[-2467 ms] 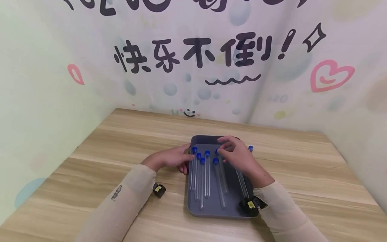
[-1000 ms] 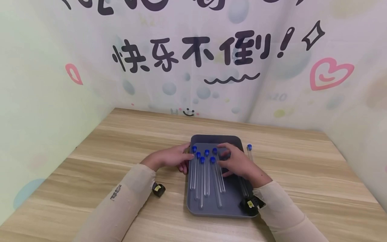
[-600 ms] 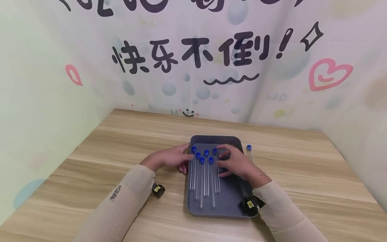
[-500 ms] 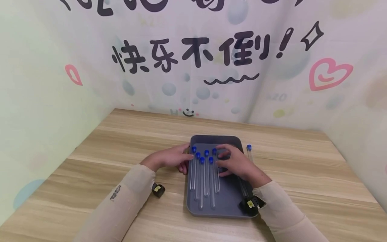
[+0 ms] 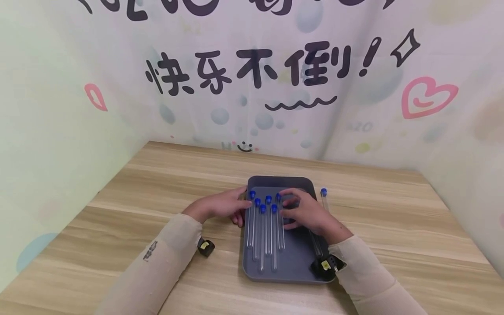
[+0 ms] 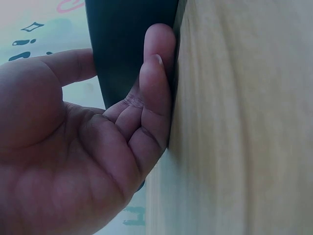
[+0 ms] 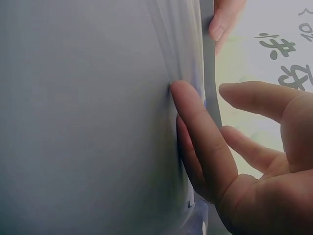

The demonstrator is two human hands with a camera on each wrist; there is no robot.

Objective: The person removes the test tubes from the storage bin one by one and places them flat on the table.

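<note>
A grey tray (image 5: pixel 289 280) lies on the wooden table. Several clear test tubes (image 5: pixel 261 245) with blue caps lie side by side in its left half, caps toward the far end. My left hand (image 5: pixel 222 204) grips the tray's left wall, thumb over the rim; in the left wrist view its fingers bend against the dark outer wall (image 6: pixel 120 44). Inside the tray, my right hand (image 5: pixel 305 212) has its loosely spread fingers against the rightmost tubes. The right wrist view shows its fingertips low on the tray floor (image 7: pixel 88 117) beside the tubes (image 7: pixel 168 34).
One capped tube (image 5: pixel 324 193) shows beyond the tray's right side, partly hidden by my right hand. Under that wrist, more tube glass (image 5: pixel 316 245) shows in the tray. A printed cloth (image 5: pixel 252 118) hangs behind the table (image 5: pixel 413 227).
My right hand has slid left and slightly down, and the two rightmost tubes have shifted left and straightened against the others. The left hand stays at the tray's wall.
</note>
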